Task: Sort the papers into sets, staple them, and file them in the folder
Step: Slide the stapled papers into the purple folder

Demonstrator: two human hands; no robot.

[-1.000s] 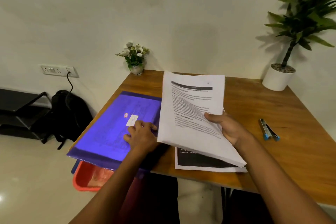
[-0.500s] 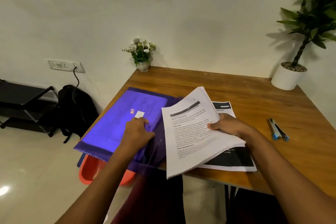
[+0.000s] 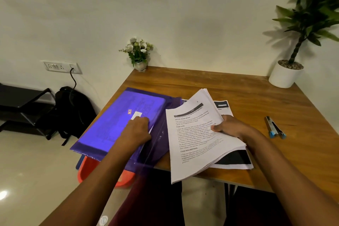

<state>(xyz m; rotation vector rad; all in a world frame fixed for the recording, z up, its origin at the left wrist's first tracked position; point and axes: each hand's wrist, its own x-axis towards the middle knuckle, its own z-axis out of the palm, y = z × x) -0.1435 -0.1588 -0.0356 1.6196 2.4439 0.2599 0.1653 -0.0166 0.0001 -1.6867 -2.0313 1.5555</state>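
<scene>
Wooden table (image 3: 220,86) against a plain wall, small flowers (image 3: 139,55) at the back corner, potted plant (image 3: 286,73) far right, backpack (image 3: 73,112) on the floor at left. Purple folder (image 3: 117,121) lies on the table's left edge, partly overhanging it. Left hand (image 3: 136,130) sits on the folder, fingers curled at the cover's right edge, apparently pinching it to lift the cover and make an opening. Right hand (image 3: 231,127) pinches a paper set (image 3: 194,139), thumb on top and the other fingers underneath, near edge drooping past the table edge, tilted toward the folder, likely so it can slide in. Under it a second stack (image 3: 233,159) lies flat on the table, waiting. Stapler (image 3: 275,127) lies well right of both, untouched. Step looks like filing. Can't tell if the set is stapled.
</scene>
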